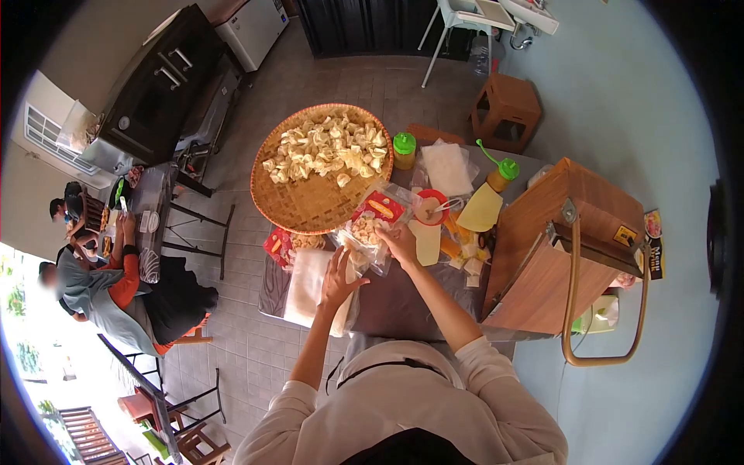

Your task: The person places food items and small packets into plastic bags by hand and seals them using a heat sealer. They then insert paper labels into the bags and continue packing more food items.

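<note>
A clear bag with a red label [378, 208] and pale snack pieces inside lies on the dark table in front of me. My right hand [398, 242] holds the bag's right side, fingers closed on it. My left hand [339, 280] is at the lower left of the bag, its fingers spread over the bag's edge and a white cloth [306, 291]. Beyond them is a round woven tray [294, 208] with folded pale pieces [329, 147] on its far part. A second red-labelled bag [280, 246] lies left of the cloth.
Green-capped bottles [404, 151] [504, 175], a red bowl [428, 208] and yellow packets [480, 208] stand or lie at the back right. A wooden cabinet [535, 256] is at the right. People [116, 287] sit at another table on the left.
</note>
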A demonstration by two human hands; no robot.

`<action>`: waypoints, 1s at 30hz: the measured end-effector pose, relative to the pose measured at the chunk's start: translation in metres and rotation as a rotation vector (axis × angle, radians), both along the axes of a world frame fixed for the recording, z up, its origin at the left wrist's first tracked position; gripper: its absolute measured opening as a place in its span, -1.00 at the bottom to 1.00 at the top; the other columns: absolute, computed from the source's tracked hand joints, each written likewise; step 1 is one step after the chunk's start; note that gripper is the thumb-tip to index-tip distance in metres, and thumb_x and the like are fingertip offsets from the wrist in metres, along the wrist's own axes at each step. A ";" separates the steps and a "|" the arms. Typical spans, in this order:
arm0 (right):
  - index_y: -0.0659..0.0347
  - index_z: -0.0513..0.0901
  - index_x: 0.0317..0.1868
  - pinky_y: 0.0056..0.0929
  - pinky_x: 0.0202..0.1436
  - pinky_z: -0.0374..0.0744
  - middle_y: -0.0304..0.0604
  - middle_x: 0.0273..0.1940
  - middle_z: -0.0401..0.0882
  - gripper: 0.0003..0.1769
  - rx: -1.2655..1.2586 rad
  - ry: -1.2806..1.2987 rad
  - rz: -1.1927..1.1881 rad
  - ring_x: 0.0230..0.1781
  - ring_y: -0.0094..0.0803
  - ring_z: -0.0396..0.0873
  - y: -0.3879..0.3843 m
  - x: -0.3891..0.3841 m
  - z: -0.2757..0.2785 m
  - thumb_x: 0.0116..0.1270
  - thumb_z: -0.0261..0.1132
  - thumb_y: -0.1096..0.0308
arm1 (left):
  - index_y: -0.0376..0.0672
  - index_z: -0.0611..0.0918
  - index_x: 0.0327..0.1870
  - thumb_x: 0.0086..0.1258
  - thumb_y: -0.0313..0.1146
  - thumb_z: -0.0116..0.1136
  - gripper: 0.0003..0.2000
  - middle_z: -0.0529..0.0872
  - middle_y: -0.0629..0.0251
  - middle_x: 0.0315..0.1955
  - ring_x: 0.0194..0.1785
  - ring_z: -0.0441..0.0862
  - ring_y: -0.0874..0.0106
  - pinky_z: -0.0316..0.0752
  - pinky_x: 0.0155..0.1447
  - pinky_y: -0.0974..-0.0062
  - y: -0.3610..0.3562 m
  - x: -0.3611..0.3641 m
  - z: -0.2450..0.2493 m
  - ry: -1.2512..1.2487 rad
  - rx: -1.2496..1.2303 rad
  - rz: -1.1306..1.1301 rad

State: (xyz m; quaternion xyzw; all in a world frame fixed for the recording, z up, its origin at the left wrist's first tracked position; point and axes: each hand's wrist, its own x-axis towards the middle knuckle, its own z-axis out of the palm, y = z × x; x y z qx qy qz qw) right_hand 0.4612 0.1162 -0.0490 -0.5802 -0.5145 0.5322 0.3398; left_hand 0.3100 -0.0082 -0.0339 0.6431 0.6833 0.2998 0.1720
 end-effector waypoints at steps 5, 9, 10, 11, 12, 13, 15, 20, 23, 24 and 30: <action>0.31 0.48 -0.30 -0.51 -0.61 0.42 -0.14 -0.52 0.52 -0.47 -0.003 -0.131 0.002 -0.64 -0.42 0.49 -0.008 -0.001 0.013 -0.06 0.41 0.01 | -0.13 0.37 0.10 0.08 -0.14 0.25 -0.44 0.33 0.05 0.10 0.16 0.30 0.09 0.25 0.15 0.15 -0.015 -0.035 -0.003 0.216 0.139 0.166; 0.35 0.44 -0.27 -0.58 -0.81 0.33 -0.23 -0.56 0.46 -0.43 -0.049 -0.020 -0.055 -0.78 -0.58 0.38 -0.024 -0.015 0.030 -0.08 0.45 0.06 | -0.10 0.37 0.10 0.00 -0.02 0.27 -0.37 0.42 0.02 0.01 0.09 0.36 0.07 0.32 0.04 0.14 -0.042 -0.076 -0.004 0.372 -0.065 0.538; 0.35 0.44 -0.27 -0.58 -0.81 0.33 -0.23 -0.56 0.46 -0.43 -0.047 -0.019 -0.054 -0.78 -0.58 0.38 -0.028 -0.018 0.028 -0.08 0.45 0.06 | -0.10 0.37 0.10 0.00 -0.02 0.27 -0.37 0.42 0.02 0.01 0.09 0.36 0.07 0.32 0.04 0.14 -0.050 -0.090 -0.005 0.373 -0.063 0.539; 0.35 0.43 -0.26 -0.58 -0.81 0.32 -0.23 -0.57 0.45 -0.43 -0.036 0.052 -0.115 -0.78 -0.57 0.38 -0.032 -0.021 0.023 -0.08 0.45 0.07 | -0.11 0.40 0.07 -0.01 0.00 0.28 -0.37 0.48 0.02 -0.06 0.03 0.42 0.08 0.37 -0.02 0.16 -0.056 -0.106 -0.009 0.294 -0.232 0.482; 0.35 0.42 -0.24 -0.59 -0.82 0.31 -0.23 -0.57 0.45 -0.43 -0.026 0.122 -0.174 -0.79 -0.57 0.37 -0.034 -0.024 0.018 -0.07 0.45 0.08 | -0.12 0.43 0.03 -0.03 0.02 0.29 -0.38 0.54 0.02 -0.13 -0.03 0.47 0.09 0.41 -0.07 0.18 -0.063 -0.120 -0.013 0.212 -0.402 0.421; 0.31 0.38 -0.18 -0.59 -0.83 0.28 -0.25 -0.60 0.42 -0.43 -0.065 0.020 -0.233 -0.80 -0.58 0.34 -0.037 -0.025 0.024 -0.04 0.44 0.12 | -0.16 0.54 -0.13 -0.06 0.05 0.31 -0.46 0.64 0.10 -0.32 -0.21 0.58 0.14 0.48 -0.19 0.27 -0.069 -0.128 -0.019 0.232 -0.282 0.385; 0.28 0.36 -0.16 -0.59 -0.83 0.27 -0.27 -0.61 0.38 -0.44 -0.038 0.054 -0.269 -0.80 -0.59 0.31 -0.043 -0.023 0.020 -0.02 0.43 0.14 | -0.17 0.58 -0.21 -0.05 0.03 0.31 -0.51 0.65 0.14 -0.36 -0.26 0.60 0.18 0.49 -0.22 0.30 -0.077 -0.141 -0.034 0.079 -0.255 0.403; 0.23 0.38 -0.09 -0.55 -0.62 0.38 -0.23 -0.57 0.39 -0.50 0.026 0.100 -0.433 -0.68 -0.52 0.39 -0.062 -0.016 0.000 0.07 0.35 0.13 | -0.17 0.64 -0.32 0.06 -0.15 0.27 -0.72 0.68 0.22 -0.38 -0.31 0.64 0.24 0.50 -0.26 0.37 -0.080 -0.148 -0.022 -0.054 -0.164 0.486; 0.22 0.37 -0.04 -0.60 -0.47 0.37 -0.24 -0.48 0.40 -0.52 0.158 -0.011 -0.433 -0.55 -0.55 0.36 -0.085 -0.020 -0.005 0.13 0.30 0.14 | -0.24 0.63 -0.33 0.19 -0.39 0.15 -0.87 0.68 0.22 -0.45 -0.47 0.64 0.41 0.50 -0.43 0.49 -0.081 -0.149 -0.009 -0.252 -0.008 0.407; 0.21 0.37 -0.03 -0.60 -0.44 0.36 -0.25 -0.46 0.40 -0.52 0.217 -0.012 -0.426 -0.52 -0.56 0.34 -0.098 -0.023 0.006 0.14 0.30 0.15 | -0.28 0.62 -0.32 0.22 -0.46 0.11 -0.90 0.67 0.23 -0.48 -0.52 0.62 0.49 0.49 -0.49 0.56 -0.080 -0.147 0.001 -0.492 -0.003 0.388; 0.22 0.43 0.00 -0.59 -0.30 0.48 -0.22 -0.31 0.50 -0.57 0.035 0.191 -0.129 -0.40 -0.55 0.46 -0.185 -0.043 0.016 0.19 0.26 0.19 | -0.28 0.57 -0.20 0.31 -0.49 0.00 -0.87 0.65 0.29 -0.47 -0.54 0.57 0.60 0.46 -0.49 0.71 -0.074 -0.117 0.017 -0.876 -0.156 0.110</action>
